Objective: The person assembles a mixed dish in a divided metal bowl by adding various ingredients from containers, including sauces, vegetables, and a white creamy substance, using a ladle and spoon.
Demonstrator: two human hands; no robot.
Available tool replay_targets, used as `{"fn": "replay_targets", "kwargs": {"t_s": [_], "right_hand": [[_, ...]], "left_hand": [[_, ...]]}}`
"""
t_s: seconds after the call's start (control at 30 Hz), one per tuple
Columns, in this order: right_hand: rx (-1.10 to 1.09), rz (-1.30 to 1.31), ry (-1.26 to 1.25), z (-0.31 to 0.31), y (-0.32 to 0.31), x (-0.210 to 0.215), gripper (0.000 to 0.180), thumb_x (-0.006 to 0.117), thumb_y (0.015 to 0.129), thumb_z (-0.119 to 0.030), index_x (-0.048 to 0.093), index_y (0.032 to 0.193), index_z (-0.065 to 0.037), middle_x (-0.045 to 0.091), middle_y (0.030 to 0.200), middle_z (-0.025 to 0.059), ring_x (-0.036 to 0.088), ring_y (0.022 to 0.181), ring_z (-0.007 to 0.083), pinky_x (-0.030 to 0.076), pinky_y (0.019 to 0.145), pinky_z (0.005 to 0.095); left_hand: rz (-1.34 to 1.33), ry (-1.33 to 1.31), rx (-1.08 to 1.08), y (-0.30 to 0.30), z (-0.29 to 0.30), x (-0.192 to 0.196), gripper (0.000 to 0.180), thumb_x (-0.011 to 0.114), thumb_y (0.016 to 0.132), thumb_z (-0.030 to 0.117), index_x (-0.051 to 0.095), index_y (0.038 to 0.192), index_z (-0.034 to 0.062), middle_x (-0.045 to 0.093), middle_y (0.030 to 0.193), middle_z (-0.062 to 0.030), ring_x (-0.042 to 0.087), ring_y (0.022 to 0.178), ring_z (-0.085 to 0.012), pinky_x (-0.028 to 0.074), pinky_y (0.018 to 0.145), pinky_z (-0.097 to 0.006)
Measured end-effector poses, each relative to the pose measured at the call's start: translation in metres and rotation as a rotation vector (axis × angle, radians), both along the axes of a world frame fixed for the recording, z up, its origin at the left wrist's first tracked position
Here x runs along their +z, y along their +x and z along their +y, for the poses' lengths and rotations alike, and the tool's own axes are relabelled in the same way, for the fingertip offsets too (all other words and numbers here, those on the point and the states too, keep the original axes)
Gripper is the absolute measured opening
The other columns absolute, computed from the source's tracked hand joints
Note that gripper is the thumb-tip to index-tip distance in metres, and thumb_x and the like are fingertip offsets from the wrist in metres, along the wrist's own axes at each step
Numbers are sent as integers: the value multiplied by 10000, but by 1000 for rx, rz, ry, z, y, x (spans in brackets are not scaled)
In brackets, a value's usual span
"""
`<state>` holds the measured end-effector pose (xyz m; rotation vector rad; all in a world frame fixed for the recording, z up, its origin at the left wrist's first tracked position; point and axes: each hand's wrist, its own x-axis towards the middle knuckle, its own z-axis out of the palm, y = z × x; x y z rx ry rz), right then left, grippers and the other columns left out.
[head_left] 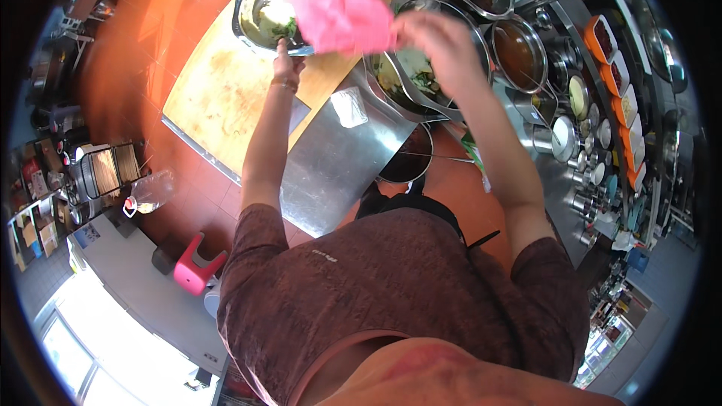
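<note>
My left hand is closed on the near rim of a wide steel bowl, its thumb over the edge. Chopped greens and something pale lie inside. The bowl rests at the far end of a wooden cutting board. My right hand pinches one edge of a pink cloth, blurred by motion. That cloth hangs in the air over the bowl's right side and hides part of it. Below the right hand stand large steel basins with pale and green food in them.
Right of the basins is a pot of brown liquid. Orange-edged containers line a shelf at the far right. A folded white cloth lies on the steel counter. A pink stool and a plastic jug stand at the left.
</note>
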<state>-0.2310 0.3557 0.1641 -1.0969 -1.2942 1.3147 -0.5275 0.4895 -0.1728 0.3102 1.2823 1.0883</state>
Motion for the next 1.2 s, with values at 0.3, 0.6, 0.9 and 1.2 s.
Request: {"fn": "replay_targets", "kwargs": {"t_s": [0.3,0.6,0.9,1.2], "right_hand": [[319,-7,-330,-153,0,-66,176,591,1003,-94,745,1005,-9,716,933,2,627,866,67,511,801,259],[376,130,-427,-180,-31,-144,168,638,967,-128,734,993,8,725,920,8,635,884,91,524,771,293],[229,-353,-16,-200,105,-73,329,641,1003,-259,663,1228,-21,728,1061,110,696,985,204,548,882,365],[-885,-30,12,-211,491,114,497,515,1073,-478,662,1258,-41,762,1101,97,720,893,159,586,818,331]], "left_hand": [[-323,47,-188,98,-7,13,570,519,1061,553,607,1250,23,748,1018,-158,746,840,-282,537,575,-315],[-299,110,-431,127,-39,34,650,593,1021,565,579,1348,3,719,1125,-133,739,1010,-306,600,799,-381],[265,121,-294,7,-219,119,901,345,1001,776,439,1560,76,601,1466,-88,595,1161,-207,424,904,-345],[124,-270,-840,94,-442,37,1092,207,906,920,524,1490,52,601,1443,-142,604,1269,-259,505,963,-396]]}}
